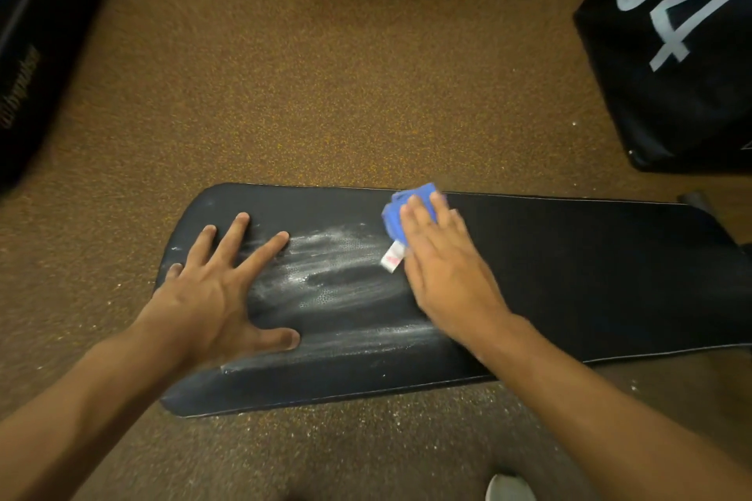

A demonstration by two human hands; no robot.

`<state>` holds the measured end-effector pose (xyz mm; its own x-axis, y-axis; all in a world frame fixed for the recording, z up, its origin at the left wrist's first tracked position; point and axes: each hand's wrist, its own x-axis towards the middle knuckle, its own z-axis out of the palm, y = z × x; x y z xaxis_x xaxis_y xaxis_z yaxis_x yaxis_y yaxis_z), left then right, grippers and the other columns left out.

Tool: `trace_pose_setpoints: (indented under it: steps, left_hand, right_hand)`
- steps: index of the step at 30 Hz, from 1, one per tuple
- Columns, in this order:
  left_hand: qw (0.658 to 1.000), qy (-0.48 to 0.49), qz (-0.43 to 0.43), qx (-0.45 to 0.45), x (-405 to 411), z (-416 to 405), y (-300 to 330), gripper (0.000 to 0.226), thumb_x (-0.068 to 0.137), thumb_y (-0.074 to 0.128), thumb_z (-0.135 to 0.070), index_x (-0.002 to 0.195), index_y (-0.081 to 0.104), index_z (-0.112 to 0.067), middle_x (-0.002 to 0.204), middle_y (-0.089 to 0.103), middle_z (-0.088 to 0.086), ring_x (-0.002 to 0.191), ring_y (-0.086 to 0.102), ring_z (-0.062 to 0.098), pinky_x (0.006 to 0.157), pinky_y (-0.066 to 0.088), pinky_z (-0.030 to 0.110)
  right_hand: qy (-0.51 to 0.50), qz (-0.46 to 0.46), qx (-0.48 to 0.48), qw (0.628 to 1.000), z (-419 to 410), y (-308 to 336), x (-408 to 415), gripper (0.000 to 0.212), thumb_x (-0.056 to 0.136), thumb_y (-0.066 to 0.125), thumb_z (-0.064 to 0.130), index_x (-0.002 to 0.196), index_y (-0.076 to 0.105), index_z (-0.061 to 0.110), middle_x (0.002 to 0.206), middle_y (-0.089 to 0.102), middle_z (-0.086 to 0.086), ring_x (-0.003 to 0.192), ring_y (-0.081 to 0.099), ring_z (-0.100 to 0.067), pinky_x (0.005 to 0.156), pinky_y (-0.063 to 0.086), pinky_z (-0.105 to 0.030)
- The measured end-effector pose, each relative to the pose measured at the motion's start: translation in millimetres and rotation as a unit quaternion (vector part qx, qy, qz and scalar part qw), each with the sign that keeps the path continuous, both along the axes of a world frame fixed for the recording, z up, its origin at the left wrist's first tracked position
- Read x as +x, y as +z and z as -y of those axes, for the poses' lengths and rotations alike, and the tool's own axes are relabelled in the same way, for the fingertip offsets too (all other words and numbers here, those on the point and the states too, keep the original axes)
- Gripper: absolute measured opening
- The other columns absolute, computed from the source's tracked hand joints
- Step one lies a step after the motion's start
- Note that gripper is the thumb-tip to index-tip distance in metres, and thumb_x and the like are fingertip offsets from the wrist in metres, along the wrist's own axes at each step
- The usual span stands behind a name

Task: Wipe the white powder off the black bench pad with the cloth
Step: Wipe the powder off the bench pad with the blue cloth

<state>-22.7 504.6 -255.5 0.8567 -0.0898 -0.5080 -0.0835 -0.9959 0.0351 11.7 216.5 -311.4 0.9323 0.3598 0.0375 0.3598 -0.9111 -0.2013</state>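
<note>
A long black bench pad (569, 277) lies across the middle of the view. White powder (337, 268) is smeared in streaks over its left half, with another streak along the near edge. My right hand (443, 256) presses flat on a blue cloth (401, 211) with a white tag, near the pad's far edge, just right of the powder. My left hand (215, 293) rests flat on the pad's left end, fingers spread, holding nothing.
Speckled brown rubber floor (325, 73) surrounds the bench. A black box with large white numerals (675, 45) stands at the far right. Dark equipment (28, 53) lines the left edge. A white shoe tip (508, 488) shows at the bottom.
</note>
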Motion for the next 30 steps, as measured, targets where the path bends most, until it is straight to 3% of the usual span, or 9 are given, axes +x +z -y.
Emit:
trace_pose_setpoints:
  steps: [4,7,9,11,16,18,21,25,30]
  left_hand:
    - [1.0,-0.002,-0.002,0.0,0.1,1.1,1.5,0.126,0.052,0.045,-0.102,0.147,-0.024,-0.057,0.164,-0.031,-0.005,0.154,-0.016,0.032,0.118,0.025,0.06]
    - [1.0,-0.003,0.002,-0.002,-0.9,0.1,0.6,0.127,0.046,0.036,-0.104,0.148,-0.024,-0.057,0.164,-0.029,-0.004,0.154,-0.014,0.033,0.118,0.027,0.06]
    - [1.0,-0.006,0.002,-0.002,-0.9,0.2,-0.4,0.127,0.044,0.031,-0.104,0.148,-0.024,-0.056,0.165,-0.029,-0.004,0.154,-0.014,0.033,0.118,0.027,0.06]
    - [1.0,-0.004,0.0,-0.007,-1.1,0.1,-1.6,0.128,0.043,0.032,-0.105,0.148,-0.024,-0.057,0.164,-0.029,-0.005,0.154,-0.014,0.032,0.118,0.026,0.06]
    - [1.0,0.001,-0.008,-0.004,0.4,-1.6,-0.2,0.126,0.05,0.043,-0.102,0.147,-0.024,-0.058,0.164,-0.031,-0.005,0.154,-0.016,0.032,0.12,0.024,0.059]
    - [1.0,-0.006,-0.006,-0.001,0.0,-1.9,-0.8,0.127,0.049,0.039,-0.104,0.147,-0.026,-0.056,0.164,-0.032,-0.004,0.154,-0.016,0.034,0.121,0.024,0.059]
    - [1.0,-0.006,-0.001,-0.004,-1.5,-2.6,-2.2,0.128,0.043,0.032,-0.105,0.147,-0.024,-0.057,0.165,-0.029,-0.004,0.154,-0.014,0.034,0.12,0.025,0.059]
    - [1.0,-0.004,0.0,-0.01,-1.3,-1.3,-2.7,0.128,0.043,0.033,-0.105,0.148,-0.022,-0.057,0.165,-0.028,-0.006,0.154,-0.013,0.033,0.119,0.026,0.06]
    - [1.0,-0.006,-0.002,-0.007,0.2,-1.5,-0.9,0.128,0.041,0.03,-0.105,0.147,-0.024,-0.057,0.164,-0.029,-0.005,0.154,-0.013,0.033,0.119,0.025,0.06]
  right_hand:
    - [0.135,-0.014,-0.045,0.99,46.1,4.4,-38.0,0.056,0.103,0.027,0.028,0.155,0.029,0.008,0.163,0.025,-0.009,0.153,0.01,-0.028,0.122,0.017,-0.046]
    - [0.051,-0.002,-0.045,0.998,66.6,2.4,-16.4,0.056,0.101,0.029,0.028,0.151,0.037,0.005,0.158,0.037,-0.013,0.151,0.02,-0.033,0.12,0.023,-0.049]
    - [-0.044,-0.017,-0.014,0.999,44.3,1.9,6.5,0.057,0.099,0.032,0.025,0.15,0.036,0.002,0.158,0.036,-0.016,0.15,0.019,-0.037,0.12,0.021,-0.052]
    - [-0.076,-0.018,0.009,0.997,9.6,3.4,14.3,0.057,0.097,0.038,0.02,0.15,0.034,0.001,0.158,0.035,-0.017,0.149,0.018,-0.041,0.119,0.022,-0.056]
    - [0.129,-0.006,-0.035,0.991,7.6,6.4,-44.5,0.057,0.101,0.04,0.022,0.154,0.03,0.004,0.162,0.028,-0.012,0.152,0.014,-0.033,0.122,0.019,-0.048]
    - [0.148,0.004,-0.045,0.988,38.9,4.7,-49.8,0.057,0.099,0.036,0.024,0.152,0.034,0.005,0.16,0.032,-0.011,0.151,0.02,-0.031,0.118,0.02,-0.047]
    - [0.067,0.011,-0.05,0.996,58.2,1.3,-21.2,0.056,0.099,0.031,0.026,0.149,0.04,0.003,0.156,0.04,-0.014,0.148,0.026,-0.035,0.118,0.024,-0.05]
    - [-0.056,-0.006,0.009,0.998,4.3,0.2,1.1,0.054,0.1,0.04,0.02,0.15,0.036,0.0,0.157,0.036,-0.018,0.149,0.019,-0.041,0.12,0.022,-0.055]
    - [0.125,-0.008,-0.027,0.992,-2.2,5.3,-52.6,0.056,0.102,0.034,0.024,0.154,0.029,0.005,0.162,0.027,-0.013,0.152,0.012,-0.033,0.122,0.019,-0.049]
